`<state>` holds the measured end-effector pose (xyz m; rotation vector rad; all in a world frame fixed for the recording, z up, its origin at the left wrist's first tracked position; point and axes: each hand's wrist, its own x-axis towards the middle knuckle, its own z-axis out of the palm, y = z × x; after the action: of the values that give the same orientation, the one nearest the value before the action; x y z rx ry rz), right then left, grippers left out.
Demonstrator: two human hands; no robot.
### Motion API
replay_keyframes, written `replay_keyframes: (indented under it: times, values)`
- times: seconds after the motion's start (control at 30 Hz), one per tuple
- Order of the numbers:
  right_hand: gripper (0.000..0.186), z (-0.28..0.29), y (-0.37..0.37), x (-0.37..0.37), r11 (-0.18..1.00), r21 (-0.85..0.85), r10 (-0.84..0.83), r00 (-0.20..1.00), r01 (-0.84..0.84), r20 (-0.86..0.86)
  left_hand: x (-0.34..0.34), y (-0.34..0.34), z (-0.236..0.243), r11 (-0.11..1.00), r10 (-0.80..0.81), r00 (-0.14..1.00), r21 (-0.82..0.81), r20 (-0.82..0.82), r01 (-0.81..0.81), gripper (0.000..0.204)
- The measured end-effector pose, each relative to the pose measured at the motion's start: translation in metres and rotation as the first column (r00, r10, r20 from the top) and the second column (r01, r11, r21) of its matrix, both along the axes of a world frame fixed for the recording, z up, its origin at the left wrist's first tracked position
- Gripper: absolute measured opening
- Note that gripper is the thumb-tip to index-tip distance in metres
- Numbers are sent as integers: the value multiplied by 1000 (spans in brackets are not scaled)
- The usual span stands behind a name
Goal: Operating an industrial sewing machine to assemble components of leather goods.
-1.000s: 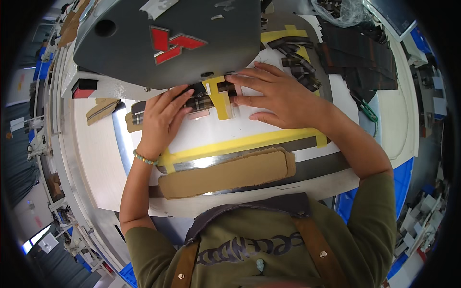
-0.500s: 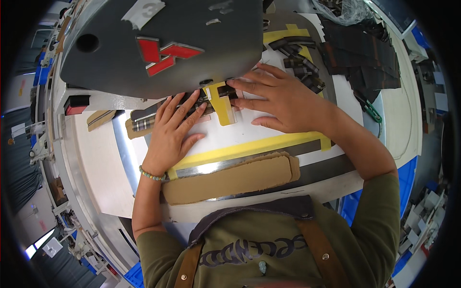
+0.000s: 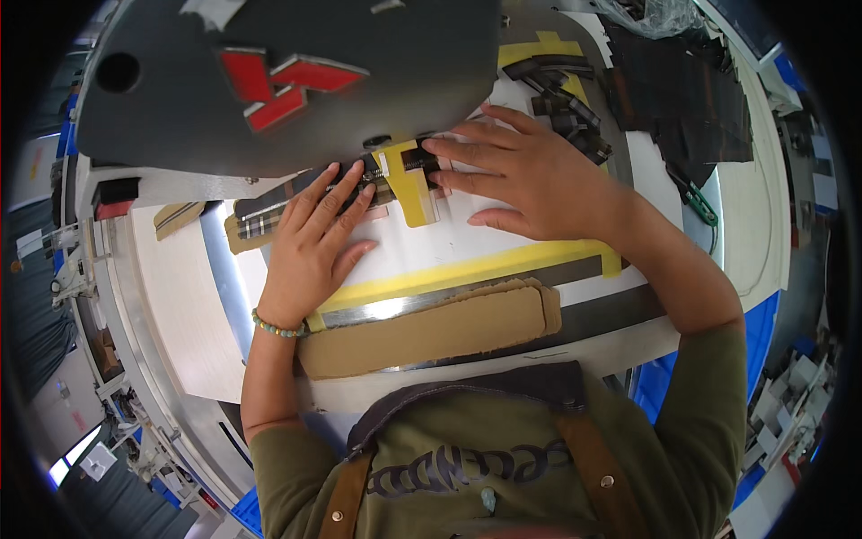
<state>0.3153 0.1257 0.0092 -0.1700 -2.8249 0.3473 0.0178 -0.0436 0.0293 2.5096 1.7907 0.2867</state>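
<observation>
A strip of plaid fabric [image 3: 260, 225] runs under the sewing machine head [image 3: 296, 135]. My left hand [image 3: 319, 232] lies on it, fingers stretched out and fingertips close to the machine's foot. Beside the foot is a yellow-taped guide piece [image 3: 415, 199]. My right hand [image 3: 543, 175] rests flat with spread fingers on the far side of that piece, its fingertips at the dark end of the strip. Neither hand grips anything. The machine head hides the needle area and the strip's far edge.
A long brown card piece [image 3: 431, 331] lies along the near edge, below a band of yellow tape [image 3: 467, 271]. Several short dark plaid pieces [image 3: 566, 103] are heaped at the back right. Beyond them are a dark fabric stack [image 3: 678, 99] and green-handled snips [image 3: 699, 205].
The view has shifted slightly, so the machine head appears farther left and higher. Both hands stay flat beside the foot, with little visible movement over the fabric.
</observation>
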Motion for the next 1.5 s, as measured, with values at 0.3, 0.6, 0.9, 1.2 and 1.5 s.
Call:
replay_keyframes:
  times: [0.3,0.6,0.9,1.2,1.5]
  values:
    - [40,-3,4,-1,999,32,7,999,-5,-47,0,1,0,1000,-5,1000,9,-24,6,67]
    - [37,3,-1,-4,1000,8,5,993,-4,-120,-3,-1,-2,1000,7,1000,2,5,-7,69]
    - [37,-1,-3,-6,998,60,10,995,-4,-99,-1,-1,-1,999,22,999,-26,-33,-23,68]
    - [34,-1,-2,-7,999,53,10,994,-4,-108,-1,0,-1,998,33,999,-45,-13,-33,67]
    - [31,-1,-3,-9,999,43,-1,995,6,-101,-3,2,3,996,24,998,-83,56,-19,67]
